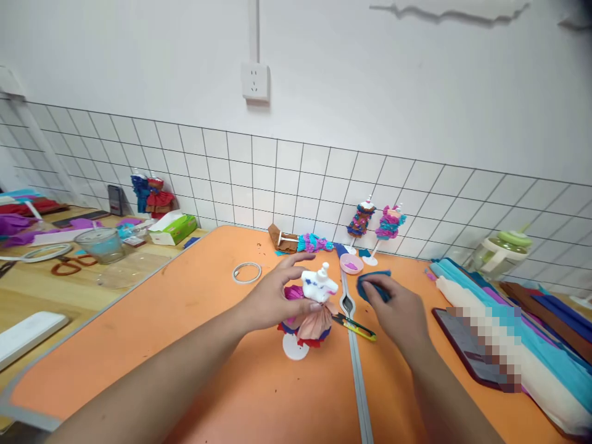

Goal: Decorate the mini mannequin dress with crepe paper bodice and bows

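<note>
My left hand [272,296] grips a small white mannequin bust [318,285] on a round white stand [295,346]. The figure wears a layered paper skirt [314,324] in pink, peach, red and blue. My right hand [395,308] is closed on a piece of dark blue crepe paper [370,282], just right of the figure. Both hands are over the orange mat [208,345].
Scissors [354,320] and a metal ruler [358,376] lie between my hands. A small pink dish [351,265], a tape ring [246,272] and finished paper-dress figures [361,221] sit farther back. Rolls of crepe paper [509,320] and a tablet [467,345] are at right. A wooden table [55,290] with clutter is at left.
</note>
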A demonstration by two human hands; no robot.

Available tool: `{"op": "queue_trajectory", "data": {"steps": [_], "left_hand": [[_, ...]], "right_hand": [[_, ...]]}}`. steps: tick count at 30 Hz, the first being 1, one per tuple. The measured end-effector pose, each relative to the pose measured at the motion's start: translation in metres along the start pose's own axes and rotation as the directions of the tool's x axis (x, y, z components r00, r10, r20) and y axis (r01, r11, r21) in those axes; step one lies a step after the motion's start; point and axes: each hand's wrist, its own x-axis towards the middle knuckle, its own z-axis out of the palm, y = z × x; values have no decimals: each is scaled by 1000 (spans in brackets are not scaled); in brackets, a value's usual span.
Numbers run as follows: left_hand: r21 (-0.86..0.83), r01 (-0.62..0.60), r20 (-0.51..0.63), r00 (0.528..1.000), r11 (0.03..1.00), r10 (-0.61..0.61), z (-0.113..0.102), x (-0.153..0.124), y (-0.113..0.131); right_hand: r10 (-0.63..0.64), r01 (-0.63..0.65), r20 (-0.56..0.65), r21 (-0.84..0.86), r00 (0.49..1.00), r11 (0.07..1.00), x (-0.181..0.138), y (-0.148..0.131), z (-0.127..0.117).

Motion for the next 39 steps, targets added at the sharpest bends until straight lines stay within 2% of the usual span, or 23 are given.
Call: {"op": "queue_trajectory", "data": {"steps": [2,4,7,10,16,18,24,28,31,36,39], "left_hand": [[72,-33,-35,999,997,36,1,-4,-1],[124,-46,-51,997,991,53,0,-6,-3],[171,-70,-61,995,983,81,-2,-8,-7],[173,-91,-90,990,981,108,-3,-9,-13],[186,-152,-126,976,971,177,-3,-6,-15],[201,-167,-126,973,965,194,-2,-4,-13],[291,-178,-84,974,940,211,-2,-2,-11],[365,-187,-28,977,912,211,-2,-2,-7],[366,-193,-22,976,910,216,-1,-2,-4],[357,-206,-81,965,911,250,1,-4,-6],[376,-203,-115,958,904,263,2,-4,-5]], "right_hand": [[-115,103,75,151,990,983,9,-23,19],[-192,146,148,274,970,951,13,-39,30],[-253,142,223,417,941,898,14,-49,34],[-278,131,227,505,933,853,14,-51,33],[-172,89,104,542,980,836,12,-56,30],[-180,106,88,535,980,838,11,-59,25],[-339,243,150,445,929,862,12,-67,6],[-323,236,202,362,924,902,17,-71,0],[-316,209,222,400,922,892,18,-70,2],[-289,153,193,519,938,841,11,-62,9],[-255,140,167,504,952,852,3,-66,12]]}}
